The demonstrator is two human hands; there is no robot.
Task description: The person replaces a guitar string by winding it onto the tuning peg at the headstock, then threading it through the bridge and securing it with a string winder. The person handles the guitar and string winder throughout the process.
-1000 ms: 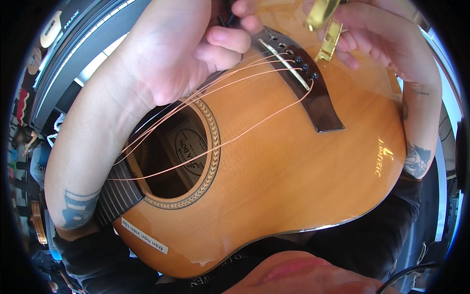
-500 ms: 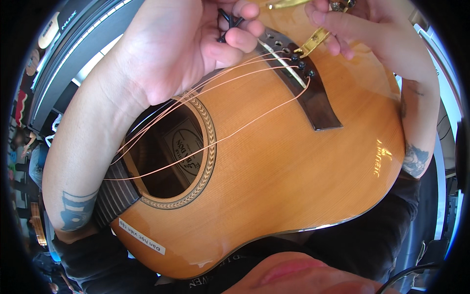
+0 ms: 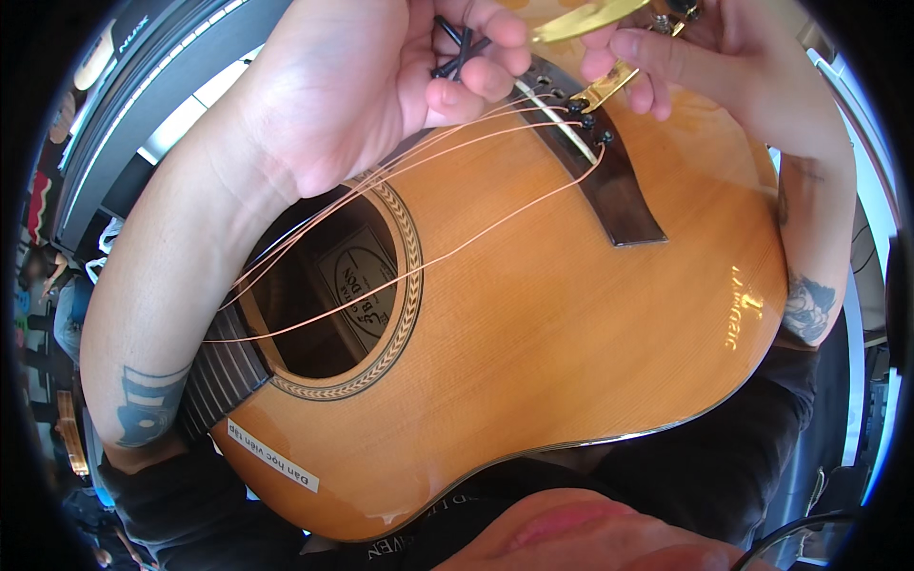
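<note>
An acoustic guitar [image 3: 533,314] lies across my lap with its soundboard up. My left hand [image 3: 419,76], palm up with curled fingers, holds several black bridge pins [image 3: 464,55] above the strings. My right hand [image 3: 685,62] grips a gold metal capo [image 3: 609,86]. One end of the capo reaches down to the black pins seated in the dark bridge [image 3: 624,205]; whether it hooks one is hard to make out. Its other curved arm extends toward my left fingertips. Slack copper-coloured strings [image 3: 457,249] run from the bridge past the sound hole [image 3: 324,305].
The fretboard [image 3: 224,381] runs under my left forearm. A white label [image 3: 273,457] sticks to the guitar's near edge. Beyond my left arm stands a keyboard [image 3: 157,114]. At the far left, a small stringed instrument [image 3: 69,433] and a person's legs [image 3: 71,319] show.
My left hand has shifted a little to the right with the pins. The capo's curved arm has swung further into view, while its other end stays at the bridge pins.
</note>
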